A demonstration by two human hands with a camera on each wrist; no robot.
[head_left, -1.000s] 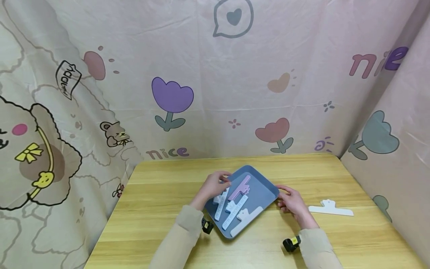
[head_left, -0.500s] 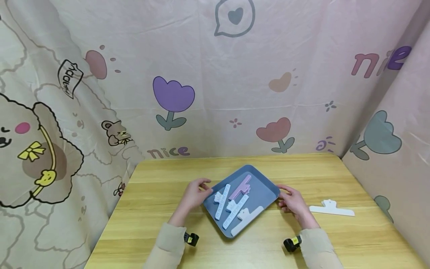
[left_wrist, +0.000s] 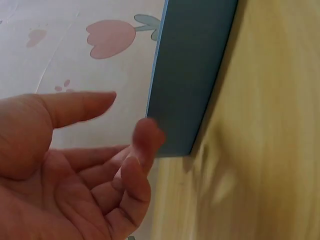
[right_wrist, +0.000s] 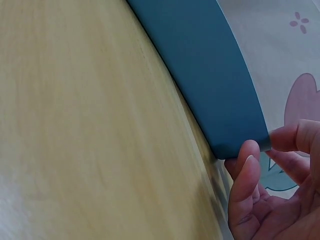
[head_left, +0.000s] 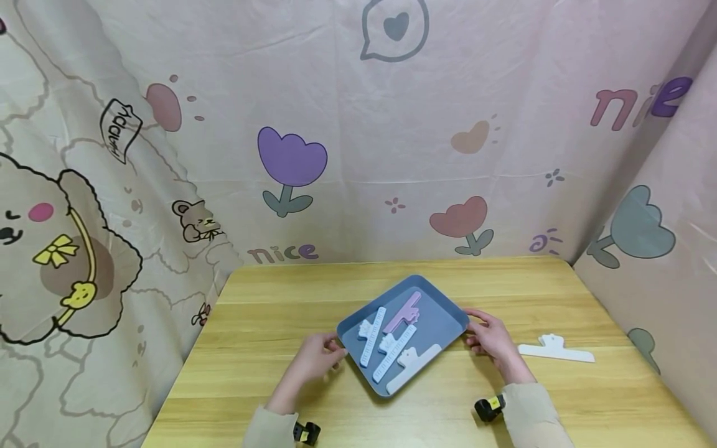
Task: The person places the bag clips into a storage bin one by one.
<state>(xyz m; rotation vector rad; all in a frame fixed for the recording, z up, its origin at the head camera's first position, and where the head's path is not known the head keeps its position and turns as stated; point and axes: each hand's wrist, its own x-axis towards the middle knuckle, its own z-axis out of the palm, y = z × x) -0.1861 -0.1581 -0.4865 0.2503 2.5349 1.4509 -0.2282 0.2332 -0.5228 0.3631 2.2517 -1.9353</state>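
A grey-blue tray (head_left: 437,311) lies slanted on the table, one corner toward me. Inside are a purple clip (head_left: 403,313), two pale blue clips with ruler marks (head_left: 373,337) and a white clip (head_left: 416,370). At the tray's right corner my right hand (head_left: 494,341) pinches the rim, thumb above and fingers against the outer wall (right_wrist: 210,80). By the left corner is my left hand (head_left: 316,358); its thumb stands apart from loosely bent fingers (left_wrist: 135,185), and nothing is between them. Whether a fingertip touches the tray wall (left_wrist: 187,75) is unclear.
Another white clip (head_left: 556,354) lies on the wooden table (head_left: 252,311), to the right of my right hand. A patterned curtain (head_left: 358,124) hangs behind the table and along both sides.
My left hand has moved from above the tray's left part, out over its edge and down toward me to the left corner. My right hand and the tray have stayed in place.
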